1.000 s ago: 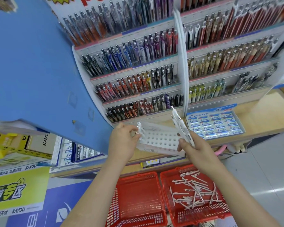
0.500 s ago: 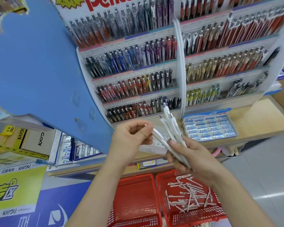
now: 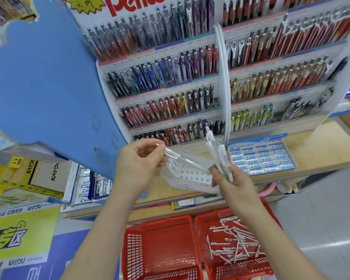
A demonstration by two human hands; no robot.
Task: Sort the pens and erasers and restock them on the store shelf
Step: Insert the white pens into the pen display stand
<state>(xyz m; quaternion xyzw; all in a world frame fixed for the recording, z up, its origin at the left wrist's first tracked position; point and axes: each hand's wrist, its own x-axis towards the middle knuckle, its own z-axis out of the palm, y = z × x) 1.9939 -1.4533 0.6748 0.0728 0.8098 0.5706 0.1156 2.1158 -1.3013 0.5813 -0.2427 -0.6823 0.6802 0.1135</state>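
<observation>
My left hand point(image 3: 138, 165) pinches one white pen point(image 3: 182, 158) by its clip end, its tip pointing toward my right hand. My right hand point(image 3: 233, 183) grips a bundle of several white pens point(image 3: 217, 153) standing upright. A white holder tray with round holes point(image 3: 190, 175) lies on the wooden shelf just below both hands. Behind it rises the tiered pen display point(image 3: 190, 87) full of coloured pens. A box of blue-and-white erasers point(image 3: 260, 157) sits to the right on the shelf.
Two red baskets stand on the floor: the left basket point(image 3: 160, 249) holds nothing, the right basket point(image 3: 257, 265) holds several loose white pens point(image 3: 233, 243). A big blue sign panel point(image 3: 49, 83) juts out at left. More eraser boxes point(image 3: 89, 186) sit lower left.
My left hand has drawn one white pen out of the bundle toward the left. The view has tilted slightly downward and the hands have moved apart.
</observation>
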